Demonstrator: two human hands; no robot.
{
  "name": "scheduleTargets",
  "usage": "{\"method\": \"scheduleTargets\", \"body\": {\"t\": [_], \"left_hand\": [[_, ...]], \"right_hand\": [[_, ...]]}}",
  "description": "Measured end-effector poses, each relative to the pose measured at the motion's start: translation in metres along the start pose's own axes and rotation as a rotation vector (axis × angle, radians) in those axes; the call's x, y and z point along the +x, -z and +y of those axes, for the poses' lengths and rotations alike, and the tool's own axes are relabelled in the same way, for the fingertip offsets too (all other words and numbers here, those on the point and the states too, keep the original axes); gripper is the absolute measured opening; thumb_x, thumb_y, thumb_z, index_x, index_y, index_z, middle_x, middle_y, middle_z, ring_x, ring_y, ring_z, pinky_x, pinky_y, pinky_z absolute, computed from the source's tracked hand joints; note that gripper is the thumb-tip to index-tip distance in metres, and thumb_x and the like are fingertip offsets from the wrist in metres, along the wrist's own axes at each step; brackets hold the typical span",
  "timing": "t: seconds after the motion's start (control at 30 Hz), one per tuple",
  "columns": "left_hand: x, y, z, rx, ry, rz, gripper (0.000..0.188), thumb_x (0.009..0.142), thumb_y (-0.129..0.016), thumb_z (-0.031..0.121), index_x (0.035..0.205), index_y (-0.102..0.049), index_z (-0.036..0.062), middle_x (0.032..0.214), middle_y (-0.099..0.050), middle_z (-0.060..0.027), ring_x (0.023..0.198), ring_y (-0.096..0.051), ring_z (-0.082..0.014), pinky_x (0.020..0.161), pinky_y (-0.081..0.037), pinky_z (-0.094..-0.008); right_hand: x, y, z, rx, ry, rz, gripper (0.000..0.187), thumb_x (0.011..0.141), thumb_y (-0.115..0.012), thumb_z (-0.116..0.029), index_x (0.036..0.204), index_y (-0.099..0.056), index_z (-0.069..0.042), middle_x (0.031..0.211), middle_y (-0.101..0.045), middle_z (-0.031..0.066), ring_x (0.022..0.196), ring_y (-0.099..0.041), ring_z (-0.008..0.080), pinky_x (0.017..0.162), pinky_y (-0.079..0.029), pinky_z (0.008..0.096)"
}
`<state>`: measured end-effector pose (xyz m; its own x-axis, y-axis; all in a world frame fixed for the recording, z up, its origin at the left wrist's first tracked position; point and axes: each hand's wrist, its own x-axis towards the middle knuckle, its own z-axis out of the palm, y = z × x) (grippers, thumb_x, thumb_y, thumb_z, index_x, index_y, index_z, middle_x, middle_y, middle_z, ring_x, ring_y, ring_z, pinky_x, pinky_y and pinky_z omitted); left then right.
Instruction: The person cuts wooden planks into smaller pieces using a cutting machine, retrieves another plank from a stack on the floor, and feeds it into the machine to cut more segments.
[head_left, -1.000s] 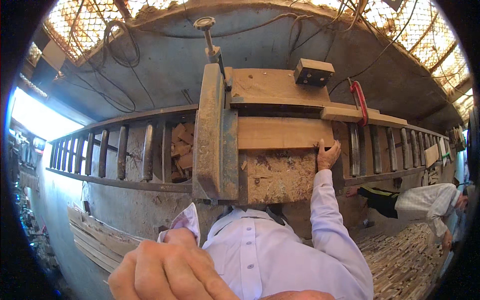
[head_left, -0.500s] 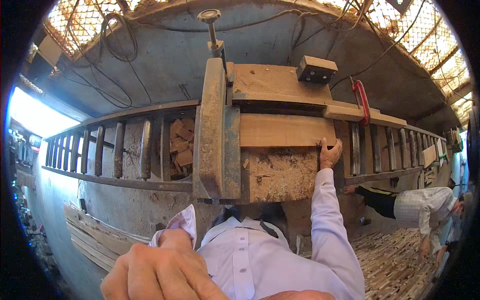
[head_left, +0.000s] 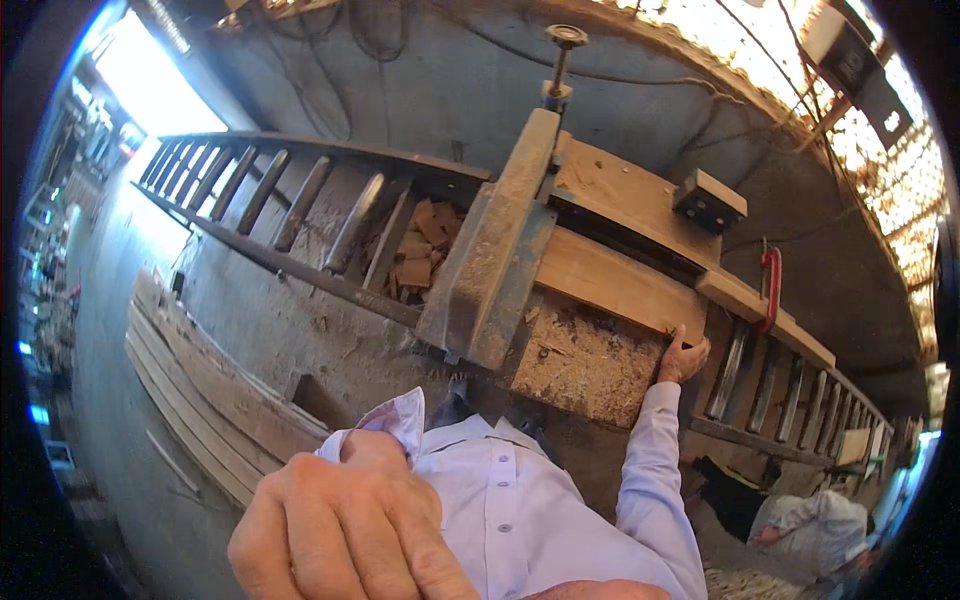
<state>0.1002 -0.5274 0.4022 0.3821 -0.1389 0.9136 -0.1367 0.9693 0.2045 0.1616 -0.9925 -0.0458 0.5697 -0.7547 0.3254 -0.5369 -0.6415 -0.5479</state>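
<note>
My right hand (head_left: 685,358) grips the near right corner of a flat wooden board (head_left: 620,275), its thumb and fingers at the board's end. The board lies along the fence of a woodworking machine; its left end meets the dusty upright housing (head_left: 500,240). Just in front of the board is the machine's bed (head_left: 580,365), thick with sawdust and chips. My left hand (head_left: 350,525) is raised large and close at the bottom, fingers bent and pressed together. Its fingertips are out of sight, so I cannot make out anything in them.
Roller tracks run left (head_left: 272,185) and right (head_left: 768,385) of the machine. A red clamp (head_left: 771,290) holds a wooden strip (head_left: 745,297) at the fence. Wood offcuts (head_left: 425,245) lie left of the housing. Long planks (head_left: 200,380) rest lower left; another person (head_left: 810,530) bends at lower right.
The whole view has tilted and swung left, showing more of the floor and planks there. My right hand stays at the board's end, and my left hand stays raised.
</note>
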Motion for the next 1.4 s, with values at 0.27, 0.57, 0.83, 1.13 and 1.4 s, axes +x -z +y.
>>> {"method": "scheduleTargets", "body": {"t": [0.27,0.57,0.83,1.13,1.4], "left_hand": [[-0.031,-0.027,0.042,0.386,-0.272,0.100,0.015,0.095,-0.065,0.011,0.093,-0.066,-0.0034,0.073,-0.066,-0.0186,0.061,-0.066,-0.0233,0.096,-0.057,-0.0473],[-0.045,-0.013,0.082,0.402,-0.164,-0.091,0.022,0.097,-0.062,0.013,0.084,-0.069,-0.0029,0.073,-0.067,-0.0182,0.060,-0.067,-0.0220,0.097,-0.056,-0.0457],[-0.108,0.021,0.145,0.486,0.058,0.119,0.046,0.097,-0.064,0.043,0.101,-0.061,-0.0029,0.073,-0.068,-0.0183,0.057,-0.067,-0.0265,0.069,-0.062,-0.0418],[-0.182,0.077,0.153,0.402,-0.089,0.537,0.058,0.099,-0.051,0.057,0.109,-0.056,-0.0002,0.069,-0.063,-0.0108,0.056,-0.062,-0.0201,0.074,-0.058,-0.0417],[-0.202,0.099,0.122,0.126,0.051,0.647,0.058,0.101,-0.048,0.055,0.112,-0.054,-0.0016,0.076,-0.063,-0.0135,0.057,-0.060,-0.0220,0.068,-0.054,-0.0415]], "right_hand": [[0.008,-0.005,0.016,0.003,0.019,0.010,0.077,0.084,-0.073,-0.054,0.122,-0.056,0.010,0.122,-0.060,0.0278,0.116,-0.055,0.0433,0.102,-0.042,0.0506],[-0.058,-0.040,-0.081,-0.072,0.005,-0.005,0.072,0.081,-0.077,-0.052,0.115,-0.057,0.009,0.114,-0.061,0.0265,0.105,-0.059,0.0413,0.093,-0.046,0.0499],[-0.114,0.009,-0.116,0.676,-0.166,-0.169,0.053,0.098,-0.062,-0.033,0.132,-0.048,0.006,0.128,-0.058,0.0208,0.115,-0.060,0.0321,0.094,-0.051,0.0385],[-0.112,-0.056,-0.145,1.420,-1.053,-0.849,0.064,0.101,-0.059,-0.033,0.149,-0.031,0.000,0.157,-0.028,0.0231,0.140,-0.040,0.0362,0.117,-0.038,0.0461],[-0.138,-0.086,-0.150,0.901,0.024,-0.776,0.032,0.098,-0.065,-0.021,0.122,-0.060,-0.001,0.119,-0.062,0.0099,0.111,-0.059,0.0263,0.100,-0.052,0.0421]]}}
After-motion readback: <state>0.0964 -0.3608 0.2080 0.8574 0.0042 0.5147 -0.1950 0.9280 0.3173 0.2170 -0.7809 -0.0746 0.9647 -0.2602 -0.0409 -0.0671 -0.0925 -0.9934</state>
